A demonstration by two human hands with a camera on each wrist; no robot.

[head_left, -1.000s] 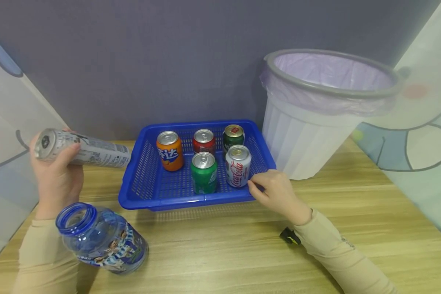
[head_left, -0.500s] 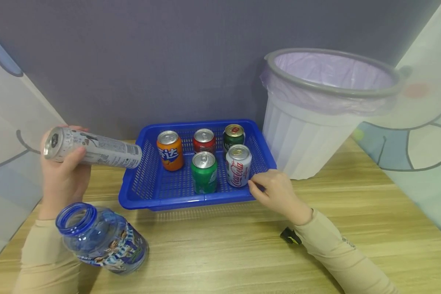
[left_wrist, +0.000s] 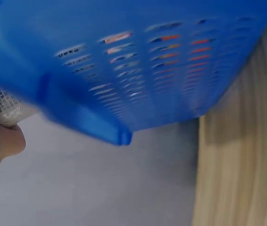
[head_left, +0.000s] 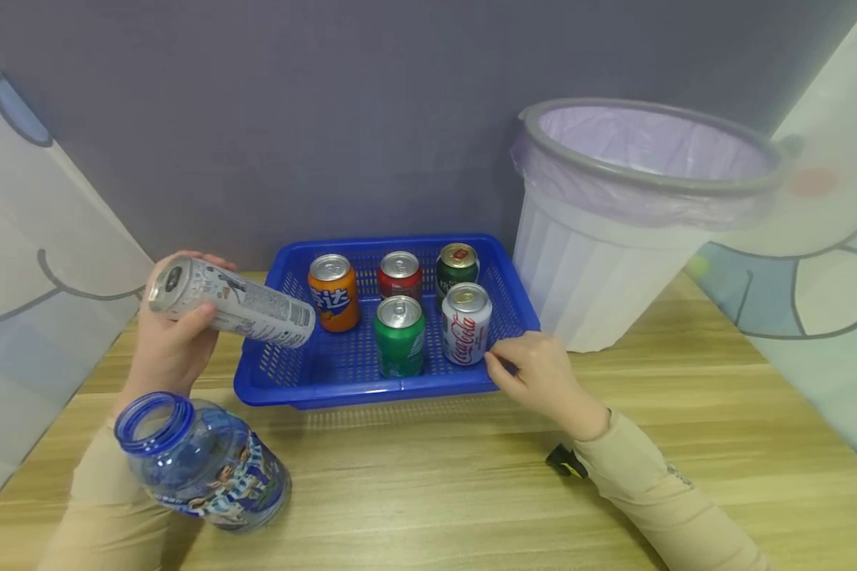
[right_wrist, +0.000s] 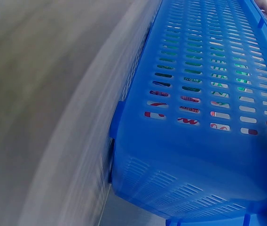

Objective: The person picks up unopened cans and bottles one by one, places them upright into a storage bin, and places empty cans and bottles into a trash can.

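In the head view my left hand [head_left: 178, 333] grips a tall white-and-silver drink can [head_left: 236, 301], tilted so its bottom end hangs over the left side of the blue plastic basket [head_left: 357, 392]. Part of that can [left_wrist: 1, 103] also shows at the left wrist view's edge. Inside the basket stand an orange Fanta can [head_left: 334, 297], a red can [head_left: 400, 277], a green can [head_left: 400, 341], a dark green gold-topped can [head_left: 457, 270] and a white Coca-Cola can [head_left: 466, 329]. My right hand [head_left: 543, 373], fingers curled, holds the basket's front right corner; its fingertips are partly hidden.
A clear jar [head_left: 214, 468] with a blue neck stands front left, beside my left forearm. At back right rises a white bin [head_left: 593, 270] lined with a purple bag. Near my right wrist is a small black object [head_left: 566, 460]. A grey wall [head_left: 328, 119] stands behind.
My left hand has carried the tall can rightward, from beside the basket to over its left rim. The right hand stays at the corner, and the cans in the basket keep their places.
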